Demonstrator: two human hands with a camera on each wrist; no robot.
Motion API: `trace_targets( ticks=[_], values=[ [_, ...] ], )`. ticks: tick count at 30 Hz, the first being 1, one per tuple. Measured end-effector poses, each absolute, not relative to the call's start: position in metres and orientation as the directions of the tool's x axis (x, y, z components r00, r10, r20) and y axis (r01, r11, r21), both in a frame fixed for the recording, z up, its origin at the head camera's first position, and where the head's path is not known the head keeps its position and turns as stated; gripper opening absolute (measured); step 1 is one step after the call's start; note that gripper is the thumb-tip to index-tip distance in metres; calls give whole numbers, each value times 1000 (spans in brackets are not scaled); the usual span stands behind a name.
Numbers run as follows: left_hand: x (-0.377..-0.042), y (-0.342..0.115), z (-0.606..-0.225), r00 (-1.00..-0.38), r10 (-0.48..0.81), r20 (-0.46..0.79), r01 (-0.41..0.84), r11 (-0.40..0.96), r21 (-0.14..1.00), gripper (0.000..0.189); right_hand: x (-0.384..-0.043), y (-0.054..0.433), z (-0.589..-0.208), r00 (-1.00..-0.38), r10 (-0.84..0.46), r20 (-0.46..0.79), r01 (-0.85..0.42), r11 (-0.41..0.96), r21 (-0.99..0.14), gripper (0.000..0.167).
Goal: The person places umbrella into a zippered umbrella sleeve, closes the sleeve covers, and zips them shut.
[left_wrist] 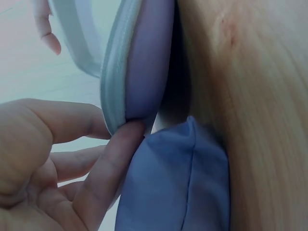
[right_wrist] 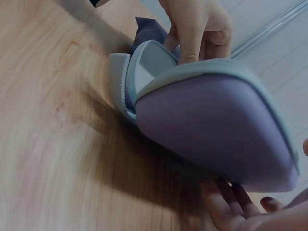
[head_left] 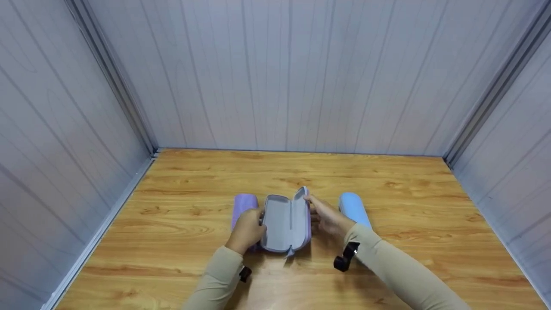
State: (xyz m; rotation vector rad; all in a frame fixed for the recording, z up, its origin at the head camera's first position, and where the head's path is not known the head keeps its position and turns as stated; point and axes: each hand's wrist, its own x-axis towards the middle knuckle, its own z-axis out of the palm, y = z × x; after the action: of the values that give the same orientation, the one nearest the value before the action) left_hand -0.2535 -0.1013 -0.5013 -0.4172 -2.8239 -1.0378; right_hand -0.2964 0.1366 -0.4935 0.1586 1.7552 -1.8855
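Note:
A zip-up eyeglass case (head_left: 277, 224), purple outside and lined in pale grey, stands spread apart in the head view. My left hand (head_left: 248, 230) pinches the edge of its left half, thumb on one face and a finger on the other in the left wrist view. At the right half, my right hand (head_left: 329, 217) grips the rim, with a digit over the edge and other fingers behind the purple shell (right_wrist: 207, 125). A purple object (head_left: 244, 204) lies just left of the case, partly covered by my left hand; up close it looks soft and seamed.
A light blue case (head_left: 354, 209) lies to the right, partly behind my right forearm. The wood-grain table (head_left: 181, 185) meets pale panel walls (head_left: 275, 86) at the back and both sides. Dark straps with small devices (head_left: 346, 257) sit on the wrists.

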Motion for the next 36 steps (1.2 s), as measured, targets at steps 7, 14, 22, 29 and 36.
trace_targets(
  ticks=[7,14,22,29,36],
  values=[
    [-253,-97,-505,-957,237,168,290,757,586,16,-292,137,-503,-798,-444,-407,452,4,-892,46],
    [-255,-96,-506,-950,254,182,312,752,581,14,-290,136,-507,-816,-452,-361,416,-24,-909,48],
    [-255,-101,-501,-951,248,186,310,739,598,12,-289,136,-508,-828,-444,-341,405,-53,-913,56],
    [-257,-120,-493,-956,196,219,293,710,640,23,-289,136,-509,-830,-435,-348,411,-55,-910,63],
    [-256,-142,-488,-977,107,182,203,714,671,40,-289,137,-511,-836,-446,-318,373,-38,-927,58]
  ],
)
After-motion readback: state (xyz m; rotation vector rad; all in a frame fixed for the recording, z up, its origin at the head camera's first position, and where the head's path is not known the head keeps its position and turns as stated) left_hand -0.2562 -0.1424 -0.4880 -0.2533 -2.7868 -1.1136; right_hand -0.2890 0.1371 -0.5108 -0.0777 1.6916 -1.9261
